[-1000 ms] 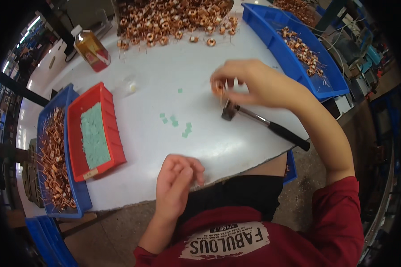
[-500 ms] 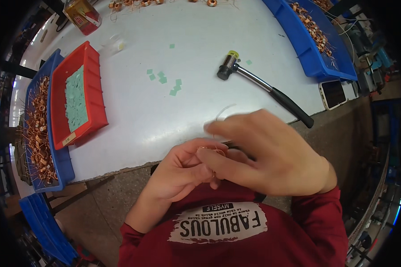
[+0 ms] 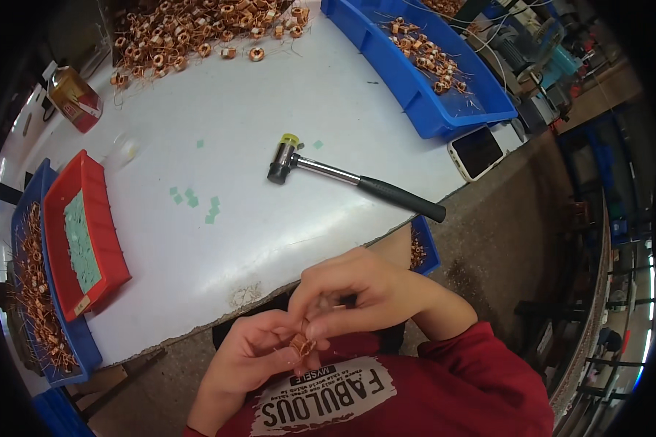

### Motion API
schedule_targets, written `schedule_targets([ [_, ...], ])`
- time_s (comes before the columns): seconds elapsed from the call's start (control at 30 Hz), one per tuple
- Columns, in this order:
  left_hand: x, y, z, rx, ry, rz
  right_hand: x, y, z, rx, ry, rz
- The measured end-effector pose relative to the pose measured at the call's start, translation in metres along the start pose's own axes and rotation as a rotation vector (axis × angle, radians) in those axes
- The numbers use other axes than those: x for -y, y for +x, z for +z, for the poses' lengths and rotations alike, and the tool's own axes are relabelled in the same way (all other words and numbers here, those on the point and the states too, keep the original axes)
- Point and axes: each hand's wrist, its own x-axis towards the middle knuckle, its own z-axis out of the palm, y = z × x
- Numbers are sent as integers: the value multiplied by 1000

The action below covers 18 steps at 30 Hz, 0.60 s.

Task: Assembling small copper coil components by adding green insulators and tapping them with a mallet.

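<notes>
Close to my body, just off the table's front edge, my left hand (image 3: 259,351) grips a small copper-wire coil (image 3: 302,344) between thumb and fingers. My right hand (image 3: 364,295) comes in from the right, thumb and forefinger pinched at the coil's upper side, on what looks like its thin wire end. The fingers partly cover the coil, so its exact shape and the wire's path are hard to see. On the table beyond lies a mallet (image 3: 328,170) with a yellow face, a black face and a black grip.
Green paper-like squares (image 3: 191,198) lie scattered mid-table. At left, a red tray (image 3: 116,247) of green pieces stands beside a blue tray (image 3: 87,342) of coils. Many coils (image 3: 197,36) are heaped at the back. A blue bin (image 3: 408,95) and a phone (image 3: 476,153) sit right.
The view has shifted, bringing the heap of coils into sight. My right hand, blurred and raised beside the coil before, is now pinched close against it. The left hand keeps its hold.
</notes>
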Motion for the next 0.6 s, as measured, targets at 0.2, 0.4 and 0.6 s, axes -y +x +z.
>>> schedule_targets([
  [0.2, 1, -5, 8, -16, 45, -16, -6, -2, 3, 54, 10, -151],
  [0.4, 4, -4, -1, 28, 19, 179, -14, -8, 4, -159, -190, -312],
  [0.6, 5, 0, -4, 30, -111, 209, 3, -3, 36, -153, -596, -834],
])
